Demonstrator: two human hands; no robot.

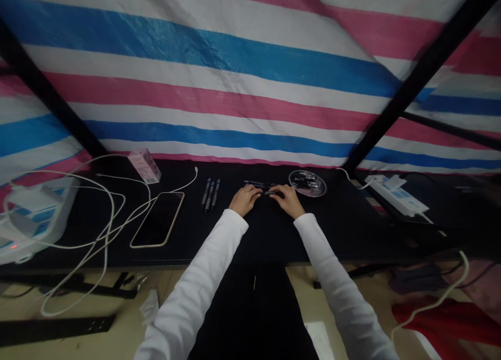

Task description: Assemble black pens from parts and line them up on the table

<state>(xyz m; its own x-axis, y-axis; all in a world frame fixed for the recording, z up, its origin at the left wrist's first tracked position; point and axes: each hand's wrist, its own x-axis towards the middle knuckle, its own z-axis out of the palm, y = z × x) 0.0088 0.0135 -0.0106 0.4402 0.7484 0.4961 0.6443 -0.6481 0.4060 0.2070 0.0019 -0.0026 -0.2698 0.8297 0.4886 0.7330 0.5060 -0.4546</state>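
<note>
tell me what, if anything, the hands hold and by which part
Both the left hand and right hand pinch a slim dark pen-like item, apparently by opposite ends.

And here's the left arm [199, 282], clad in a long white fabric sleeve, slanting forward and inward from the left of the black-clothed lower body [254, 308]. The right arm [336, 282], in matching white cloth, mirrors it from the right! Straight ahead of that lower body, two bare hands: the left hand [243, 198], back uppermost, fingers bent inward in a close pinch; the right hand [289, 199], knuckles raised, fingers curled toward its partner, thumb on the side nearer the lower body. Cuffs stop at both wrists, and only a small gap parts the fingertips.
</note>
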